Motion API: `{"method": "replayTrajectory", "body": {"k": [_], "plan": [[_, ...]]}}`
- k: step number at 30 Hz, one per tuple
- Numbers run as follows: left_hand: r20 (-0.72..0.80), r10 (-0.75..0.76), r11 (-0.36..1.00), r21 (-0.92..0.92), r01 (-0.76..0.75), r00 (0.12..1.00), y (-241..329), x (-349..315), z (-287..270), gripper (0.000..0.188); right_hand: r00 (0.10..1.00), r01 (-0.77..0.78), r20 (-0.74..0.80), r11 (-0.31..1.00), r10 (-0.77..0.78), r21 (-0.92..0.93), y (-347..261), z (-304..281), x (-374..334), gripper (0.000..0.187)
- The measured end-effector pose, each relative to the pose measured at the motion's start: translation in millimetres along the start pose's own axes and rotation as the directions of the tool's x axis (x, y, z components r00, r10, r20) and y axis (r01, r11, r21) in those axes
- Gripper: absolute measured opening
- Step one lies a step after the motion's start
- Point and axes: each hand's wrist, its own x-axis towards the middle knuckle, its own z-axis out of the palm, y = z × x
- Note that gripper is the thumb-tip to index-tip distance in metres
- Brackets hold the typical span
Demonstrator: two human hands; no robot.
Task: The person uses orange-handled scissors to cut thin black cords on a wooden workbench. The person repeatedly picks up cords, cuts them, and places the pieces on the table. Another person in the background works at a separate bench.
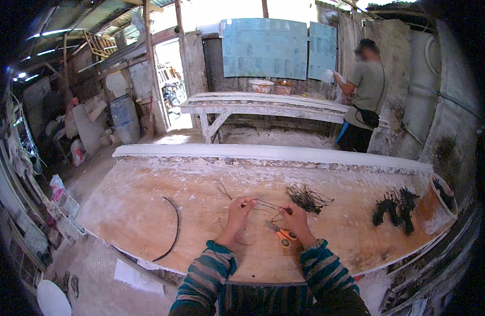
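Note:
Over the middle of the wooden table, my left hand (238, 213) and my right hand (296, 217) are both closed in a pinch. A thin dark cord (267, 205) stretches between their fingertips, partly doubled. Scissors with orange handles (285, 238) lie just below and inside my right hand. A loose heap of thin black cords (308, 199) rests beyond that hand. Near my left hand lie a few fine loose strands (221, 187). Further left, a longer, thicker black strip (177, 224) lies in a curve.
Black bundles (396, 209) lie at the table's right, beside a tipped, dusty bucket (435, 208) with dark material inside. A white board (274, 154) edges the table's (131, 197) far side. Beyond, a person (366, 87) stands by another bench (268, 107). A blue barrel (125, 118) stands far left.

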Motion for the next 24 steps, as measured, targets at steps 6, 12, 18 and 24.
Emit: {"method": "replayTrajectory", "body": {"k": [6, 12, 18, 24], "plan": [[-0.089, -0.006, 0.998, -0.066, 0.0, 0.996, -17.9, 6.0, -5.3, 0.021, 0.996, 0.038, 0.078, 0.999, -0.037, -0.015, -2.9, 4.4, -2.0, 0.011], [-0.137, -0.032, 0.993, -0.113, 0.016, 0.99, -18.9, 8.5, -8.4, 0.019, 0.97, 0.121, 0.211, 0.993, -0.12, 0.012, -9.4, 0.0, -5.1, 0.019], [-0.147, -0.029, 0.992, -0.125, 0.011, 0.989, -9.7, 6.1, -10.1, 0.017, 0.935, 0.276, 0.244, 0.96, -0.256, -0.053, -21.0, 1.4, -11.3, 0.022], [-0.176, -0.053, 0.988, -0.152, 0.026, 0.983, -5.7, 5.8, -7.6, 0.017, 0.927, 0.285, 0.246, 0.958, -0.284, 0.031, -33.8, 0.4, -15.0, 0.023]]}}
